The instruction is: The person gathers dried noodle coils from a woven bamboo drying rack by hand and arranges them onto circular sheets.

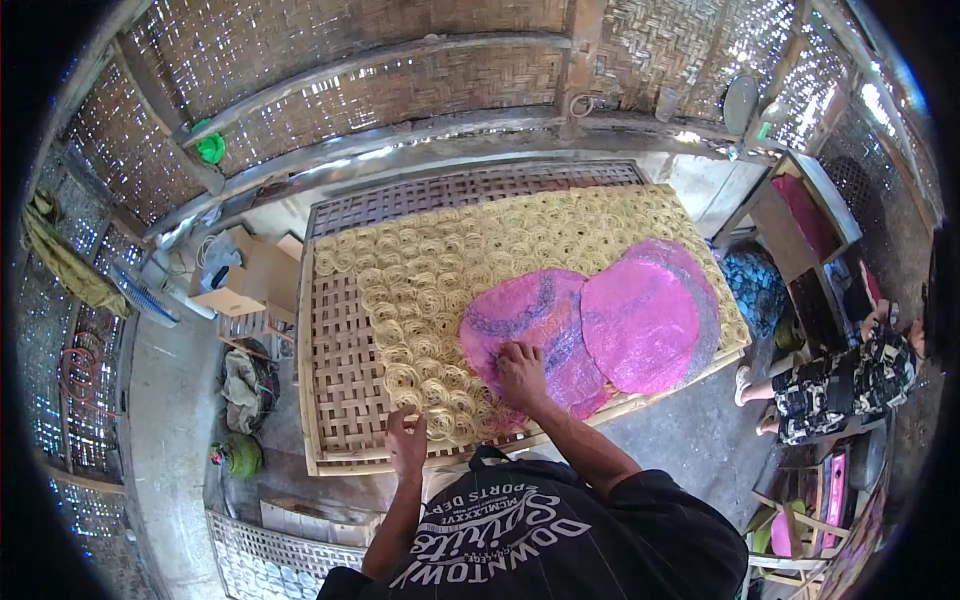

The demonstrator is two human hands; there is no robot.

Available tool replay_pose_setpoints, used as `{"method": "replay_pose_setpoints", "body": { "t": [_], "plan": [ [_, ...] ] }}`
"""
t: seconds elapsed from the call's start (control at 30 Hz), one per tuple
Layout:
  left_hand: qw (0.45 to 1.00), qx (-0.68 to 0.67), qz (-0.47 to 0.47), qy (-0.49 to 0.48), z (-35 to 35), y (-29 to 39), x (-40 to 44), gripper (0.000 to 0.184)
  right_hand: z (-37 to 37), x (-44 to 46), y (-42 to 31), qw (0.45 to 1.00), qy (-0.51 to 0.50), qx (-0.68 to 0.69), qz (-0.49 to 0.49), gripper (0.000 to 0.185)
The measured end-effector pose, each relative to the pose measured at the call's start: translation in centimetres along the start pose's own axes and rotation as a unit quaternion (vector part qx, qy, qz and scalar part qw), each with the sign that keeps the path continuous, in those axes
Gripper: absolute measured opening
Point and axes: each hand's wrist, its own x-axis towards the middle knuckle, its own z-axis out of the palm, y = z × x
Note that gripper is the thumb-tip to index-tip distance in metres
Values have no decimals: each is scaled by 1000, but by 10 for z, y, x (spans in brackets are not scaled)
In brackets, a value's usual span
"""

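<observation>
Many coiled nests of pale yellow noodles (pixel 420 300) lie in rows on a large woven bamboo rack (pixel 345 370). Over its right part spread overlapping, roughly round pink sheets (pixel 640 320), one of them marked with purple and blue patches (pixel 540 310). My right hand (pixel 522 375) rests on the patched sheet near its left edge, fingers bent and slightly apart. At the front edge of the rack, beside the nearest nests, my left hand (pixel 406 442) has its fingers curled together. Whatever sits between those fingertips is too small to make out.
A cardboard box (pixel 240 275) stands left of the rack, with a green gas cylinder (pixel 242 455) below. At right, another person in camouflage shorts (pixel 845 385) is near a wooden cabinet (pixel 800 220). A woven bamboo wall (pixel 450 85) closes the back.
</observation>
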Motion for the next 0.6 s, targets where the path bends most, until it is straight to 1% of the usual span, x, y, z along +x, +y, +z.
{"method": "replay_pose_setpoints", "body": {
  "t": [0.07,0.1,0.17,0.27,0.37,0.47,0.57,0.6],
  "plan": [
    [1000,-17,-19,-5,0,-2,-7,28,-1,2,-3,1000,3,15,10,31],
    [1000,11,-13,2,2,-4,-9,28,-3,4,-7,999,34,15,-1,28],
    [1000,-10,-11,6,3,-8,-14,27,-9,2,-14,995,93,15,-25,23],
    [1000,-11,-20,21,7,-6,-20,26,3,2,-9,997,67,43,-10,24],
    [999,-1,-15,34,11,-7,-26,26,10,4,-7,997,74,31,-19,24],
    [999,-4,-25,31,12,-6,-36,27,5,7,-10,995,76,62,0,23],
    [999,-7,-43,31,13,-1,-38,29,-8,19,-18,982,102,149,62,17],
    [998,-10,-47,32,15,-6,-37,28,-8,30,-18,952,112,265,106,16]
  ]
}}
